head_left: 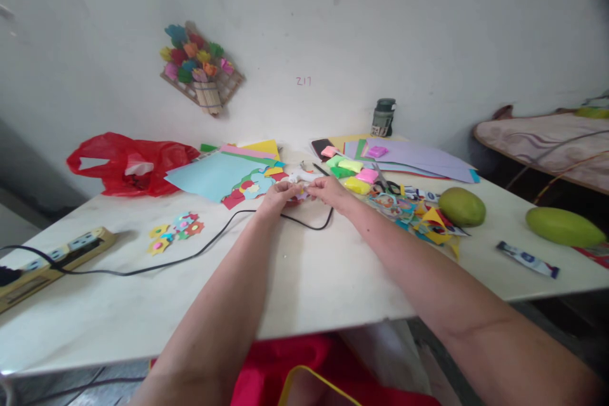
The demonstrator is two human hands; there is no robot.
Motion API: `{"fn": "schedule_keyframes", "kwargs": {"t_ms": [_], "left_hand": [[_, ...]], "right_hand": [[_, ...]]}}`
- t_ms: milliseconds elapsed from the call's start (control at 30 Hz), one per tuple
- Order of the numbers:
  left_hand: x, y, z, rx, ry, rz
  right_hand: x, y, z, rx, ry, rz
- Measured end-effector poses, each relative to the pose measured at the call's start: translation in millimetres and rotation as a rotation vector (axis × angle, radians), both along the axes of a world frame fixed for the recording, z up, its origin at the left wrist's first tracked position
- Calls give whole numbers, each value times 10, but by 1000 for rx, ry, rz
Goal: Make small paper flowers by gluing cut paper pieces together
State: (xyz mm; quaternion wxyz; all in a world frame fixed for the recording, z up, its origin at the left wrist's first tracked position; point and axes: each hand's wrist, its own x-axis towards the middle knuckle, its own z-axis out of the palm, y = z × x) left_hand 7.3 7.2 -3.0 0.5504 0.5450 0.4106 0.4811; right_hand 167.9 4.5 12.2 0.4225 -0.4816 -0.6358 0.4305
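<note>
Both hands meet over the middle of the table. My left hand [281,195] and my right hand [327,193] pinch a small pale piece [301,191] between their fingertips; it shows a yellow spot and looks like a paper flower, partly hidden by fingers. Just behind them lies a white tool [303,175], perhaps a glue gun. Cut paper shapes [250,185] in red, light blue and green lie left of the hands. Finished-looking paper flowers [176,233] rest farther left. Packets of coloured clay [356,185] sit right of my right hand.
A black cord [214,241] crosses the table from a power strip [57,263]. A red plastic bag [136,165] and paper sheets [209,174] stand left; paper scraps [431,222], green mangoes [461,207], a tube [528,259] and a dark bottle [383,117] are right.
</note>
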Motion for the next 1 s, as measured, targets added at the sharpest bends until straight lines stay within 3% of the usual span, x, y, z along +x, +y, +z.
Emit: {"fn": "schedule_keyframes", "kwargs": {"t_ms": [167, 567, 1000], "left_hand": [[27, 2, -1, 24, 41, 20], [-7, 13, -25, 6, -70, -28], [-7, 16, -22, 36, 30, -19]], "right_hand": [[-19, -26, 14, 16, -16, -1], [-7, -3, -5, 24, -1, 19], [-13, -27, 26, 25, -15, 17]]}}
